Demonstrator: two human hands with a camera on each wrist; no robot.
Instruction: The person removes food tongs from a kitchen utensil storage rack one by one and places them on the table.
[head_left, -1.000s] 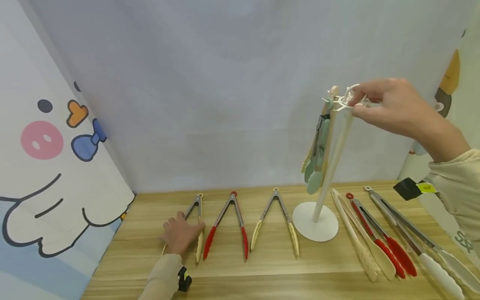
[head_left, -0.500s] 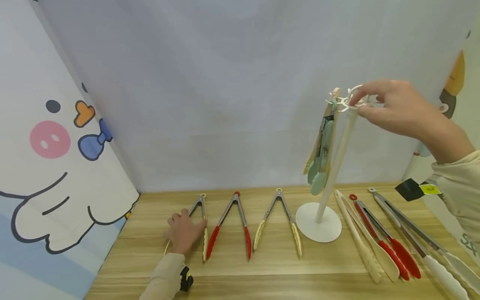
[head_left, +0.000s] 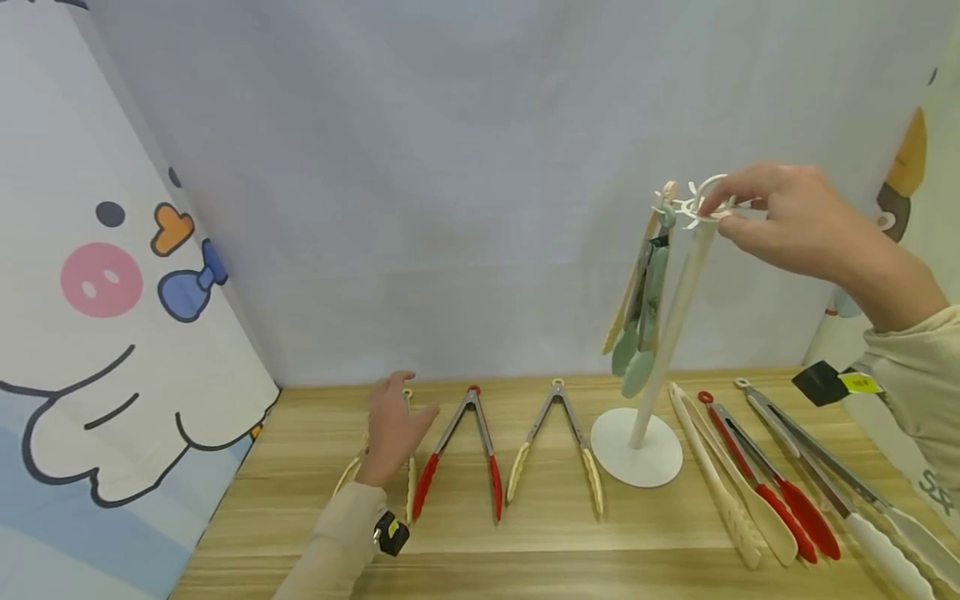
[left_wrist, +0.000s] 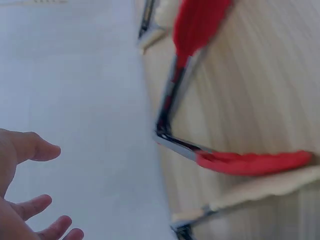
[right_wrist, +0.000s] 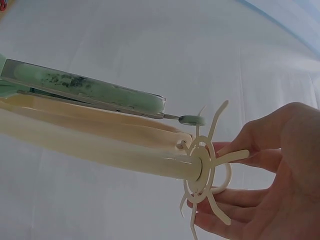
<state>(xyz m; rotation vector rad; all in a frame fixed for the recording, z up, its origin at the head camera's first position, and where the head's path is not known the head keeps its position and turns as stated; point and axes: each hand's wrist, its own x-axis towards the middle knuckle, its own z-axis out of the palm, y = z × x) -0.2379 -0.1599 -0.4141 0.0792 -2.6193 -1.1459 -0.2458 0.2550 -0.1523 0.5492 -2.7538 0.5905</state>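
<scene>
My left hand (head_left: 396, 427) hovers over the leftmost yellow-tipped tongs (head_left: 411, 487), which it partly hides. Its fingers are spread with nothing between them, and the left wrist view shows this hand (left_wrist: 22, 185) apart from the red tongs (left_wrist: 255, 162). At the right, my right hand (head_left: 806, 218) grips the hooked top of a white utensil stand (head_left: 678, 312). In the right wrist view its fingers (right_wrist: 227, 210) curl behind the ring of hooks (right_wrist: 212, 172). Green tongs (head_left: 651, 296) and a beige wooden-looking utensil (right_wrist: 120, 125) hang from the hooks.
Red-tipped tongs (head_left: 491, 467) and yellow-tipped tongs (head_left: 592, 479) lie spread left of the stand's round base (head_left: 622, 462). Right of it lie beige tongs (head_left: 720, 483), longer red tongs (head_left: 806, 517) and white-tipped tongs (head_left: 885, 550). A pale curtain (head_left: 450, 208) hangs behind.
My left hand has risen off the leftmost tongs, moving back and to the right, its fingers spreading. The right hand stays on the stand's top; the hanging utensils have shifted slightly.
</scene>
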